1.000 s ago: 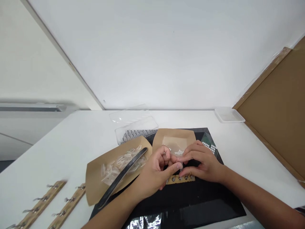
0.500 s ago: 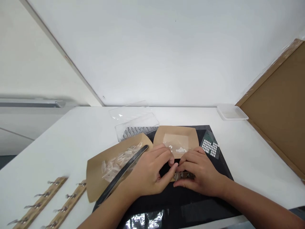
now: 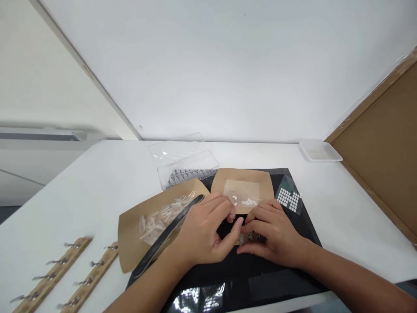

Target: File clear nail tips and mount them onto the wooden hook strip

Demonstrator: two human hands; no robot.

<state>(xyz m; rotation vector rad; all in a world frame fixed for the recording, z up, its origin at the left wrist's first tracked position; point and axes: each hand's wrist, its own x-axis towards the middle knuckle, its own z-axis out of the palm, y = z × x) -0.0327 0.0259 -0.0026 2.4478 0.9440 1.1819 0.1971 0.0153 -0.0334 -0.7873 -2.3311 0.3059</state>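
My right hand is closed around a short wooden strip with small metal fittings, its fingers on the far edge and its thumb on the near one. The fingers cover the strip's right part. My left hand is just to the left, fingers curled and thumb pointing at the strip's left end. A gap shows between that thumb and the fingers, with nothing visible in it. Beyond the hands, a brown paper tray holds small white pieces. Clear plastic pieces fill another paper tray beside my left forearm.
Wooden strips with metal hooks lie at the left. Tweezers lean across the left tray. Behind are a clear box and a white plastic lid or tray. A sheet of white dots lies on the black mat. Cardboard stands at right.
The view has shifted slightly. Both hands keep nearly the same pose, and the right hand still holds the strip.
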